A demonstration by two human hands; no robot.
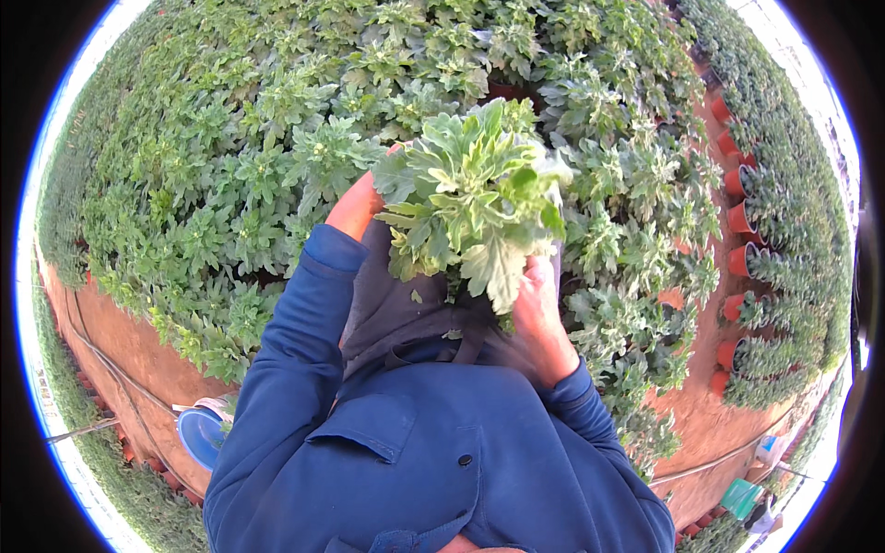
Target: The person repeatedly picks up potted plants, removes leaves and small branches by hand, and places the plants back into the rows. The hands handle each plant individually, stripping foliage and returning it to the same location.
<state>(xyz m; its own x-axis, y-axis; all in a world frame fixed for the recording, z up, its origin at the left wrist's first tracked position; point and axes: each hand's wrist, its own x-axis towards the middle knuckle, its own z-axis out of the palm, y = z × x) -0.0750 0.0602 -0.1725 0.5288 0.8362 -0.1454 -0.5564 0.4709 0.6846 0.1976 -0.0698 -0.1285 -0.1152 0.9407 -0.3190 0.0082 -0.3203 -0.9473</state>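
Observation:
A bushy potted-type plant with lobed green leaves (477,186) stands right before me, above my dark trousers. On its left side is my left hand (373,186), its fingers hidden behind the foliage. My right hand (536,290) is at the lower right of the same plant, its fingertips partly under the leaves, so its grip is unclear. Whether either hand holds a stem or a pot cannot be seen. A small loose leaf (416,296) lies on the trousers.
Dense rows of similar leafy plants (242,166) surround me. Orange-red pots (740,218) line a bare soil path (712,276) at right. A blue tub (200,437) and a hose (117,370) lie at lower left; a green container (741,498) is at lower right.

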